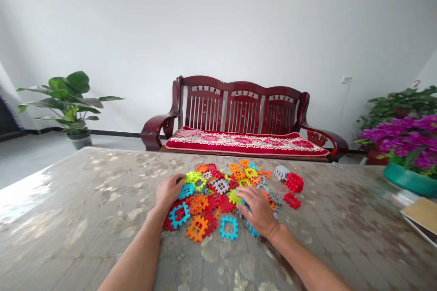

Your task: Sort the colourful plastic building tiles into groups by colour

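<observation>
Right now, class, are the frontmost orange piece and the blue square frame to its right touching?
Apart. The head view shows bare tablecloth between the orange piece and the blue square frame.

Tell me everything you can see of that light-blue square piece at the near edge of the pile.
The light-blue square piece is an open frame with a big square hole, through which the tabletop shows, and blocky teeth around its outside. It looks like plastic. It appears to lie flat, right of an orange piece and nearer the person than the right hand. Neither hand touches it, and it seems apart from its neighbours.
</observation>
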